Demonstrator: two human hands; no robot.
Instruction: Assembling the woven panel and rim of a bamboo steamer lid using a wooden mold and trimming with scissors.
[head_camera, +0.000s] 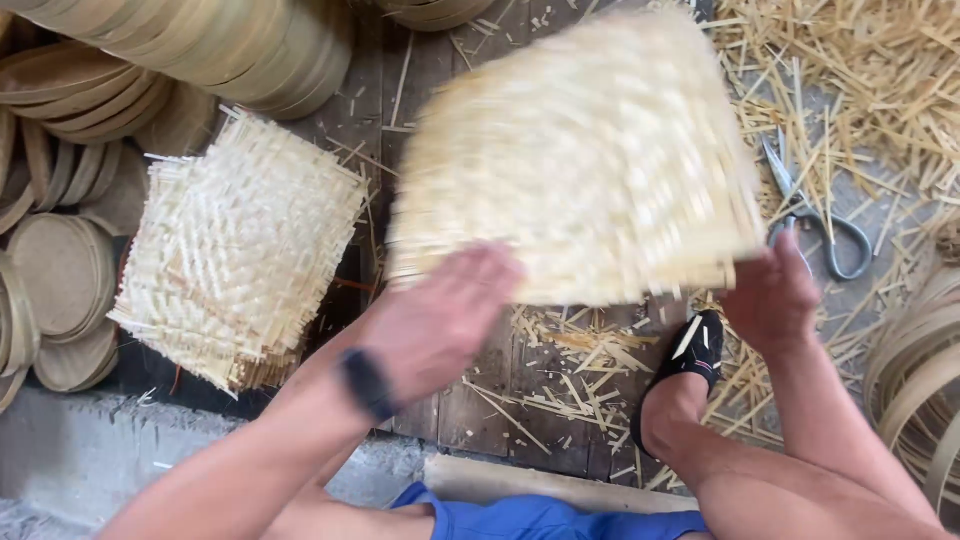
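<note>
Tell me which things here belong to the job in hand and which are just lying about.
In hand:
woven bamboo mat, gripped by the right hand, with the left hand at its near edge.

Lying about:
stack of woven mats
scissors
round bamboo hoops
loose bamboo strips

Left hand (440, 315) sits at the mat's (580, 150) near edge, fingers spread flat, blurred; right hand (772, 295) grips the mat's near right corner; both forearms reach forward, dark band on left wrist.
</note>
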